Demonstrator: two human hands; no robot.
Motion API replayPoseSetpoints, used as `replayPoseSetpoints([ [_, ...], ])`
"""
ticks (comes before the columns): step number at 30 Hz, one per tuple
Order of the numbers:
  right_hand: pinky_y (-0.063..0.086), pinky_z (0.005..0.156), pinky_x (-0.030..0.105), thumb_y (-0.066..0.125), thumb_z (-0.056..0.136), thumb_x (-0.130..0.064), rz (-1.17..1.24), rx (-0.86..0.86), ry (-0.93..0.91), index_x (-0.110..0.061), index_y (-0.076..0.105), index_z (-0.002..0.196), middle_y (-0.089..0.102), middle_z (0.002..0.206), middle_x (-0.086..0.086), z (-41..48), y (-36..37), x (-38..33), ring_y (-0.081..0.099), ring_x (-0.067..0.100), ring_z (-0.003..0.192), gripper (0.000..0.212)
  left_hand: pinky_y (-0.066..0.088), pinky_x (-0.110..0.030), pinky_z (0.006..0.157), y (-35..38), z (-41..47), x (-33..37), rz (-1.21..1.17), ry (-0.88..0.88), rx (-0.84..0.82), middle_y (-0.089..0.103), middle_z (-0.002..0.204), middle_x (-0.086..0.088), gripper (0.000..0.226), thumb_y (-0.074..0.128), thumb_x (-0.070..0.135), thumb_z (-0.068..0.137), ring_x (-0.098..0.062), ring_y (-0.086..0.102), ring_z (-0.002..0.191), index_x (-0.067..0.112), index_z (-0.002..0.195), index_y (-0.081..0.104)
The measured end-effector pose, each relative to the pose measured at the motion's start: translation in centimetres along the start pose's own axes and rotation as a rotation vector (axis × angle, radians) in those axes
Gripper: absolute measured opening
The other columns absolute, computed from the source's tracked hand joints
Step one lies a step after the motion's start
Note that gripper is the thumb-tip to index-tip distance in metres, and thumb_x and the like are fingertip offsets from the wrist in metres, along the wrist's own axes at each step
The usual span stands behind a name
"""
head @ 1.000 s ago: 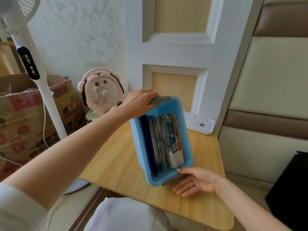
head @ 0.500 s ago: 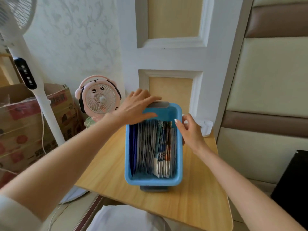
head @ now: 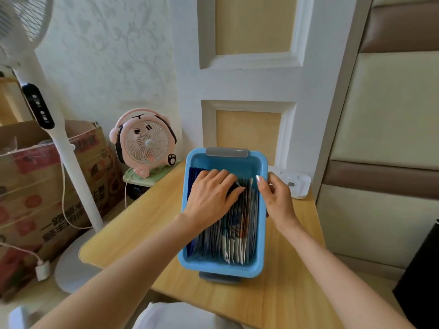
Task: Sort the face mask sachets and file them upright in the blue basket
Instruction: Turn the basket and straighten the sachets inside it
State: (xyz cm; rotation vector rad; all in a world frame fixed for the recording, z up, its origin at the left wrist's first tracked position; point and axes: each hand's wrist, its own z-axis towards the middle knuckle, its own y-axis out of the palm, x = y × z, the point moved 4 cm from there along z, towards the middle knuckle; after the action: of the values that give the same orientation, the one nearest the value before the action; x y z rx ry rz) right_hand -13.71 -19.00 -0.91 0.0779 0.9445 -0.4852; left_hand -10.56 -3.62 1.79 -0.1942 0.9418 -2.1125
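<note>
Sachets (head: 237, 236) stand on edge in a packed row inside the blue basket (head: 221, 269), which sits on the wooden table (head: 147, 222) close to the wall. The left hand (head: 211, 195) lies flat on the tops of the sachets, its grip wide, fingers straight. The right hand (head: 275, 198) holds the basket's right wall, its grip closed on it, thumb inside the rim and fingers curled outside. A pink fan (head: 145, 143) stands at the table's far left corner, with a cardboard box (head: 23, 186) on the floor further left.
</note>
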Motion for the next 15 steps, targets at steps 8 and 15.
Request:
replayPoseSetpoints([
  [8,0.033,0.053,0.011,0.046,0.097,-0.024,0.11,0.101,0.069,-0.004,0.045,0.067,0.035,0.06,-0.002,-0.5,0.0,-0.4,0.033,0.001,0.053,0.036,0.044,-0.034,0.076,1.1,2.8,2.7,-0.129,0.064,-0.04,0.068,0.086,0.001,0.043,0.026,0.038,0.098,-0.02,0.063,0.078,0.015,0.092,0.061],
  [15,0.028,0.05,0.016,0.05,0.096,-0.024,0.072,0.125,0.094,-0.013,0.037,0.065,0.03,0.058,-0.003,-0.1,0.3,-0.6,0.028,0.003,0.051,0.036,0.044,-0.033,0.061,1.5,2.2,1.0,-0.118,0.052,0.018,0.064,0.064,0.001,0.042,0.035,0.038,0.094,-0.02,0.058,0.058,0.013,0.07,0.058],
])
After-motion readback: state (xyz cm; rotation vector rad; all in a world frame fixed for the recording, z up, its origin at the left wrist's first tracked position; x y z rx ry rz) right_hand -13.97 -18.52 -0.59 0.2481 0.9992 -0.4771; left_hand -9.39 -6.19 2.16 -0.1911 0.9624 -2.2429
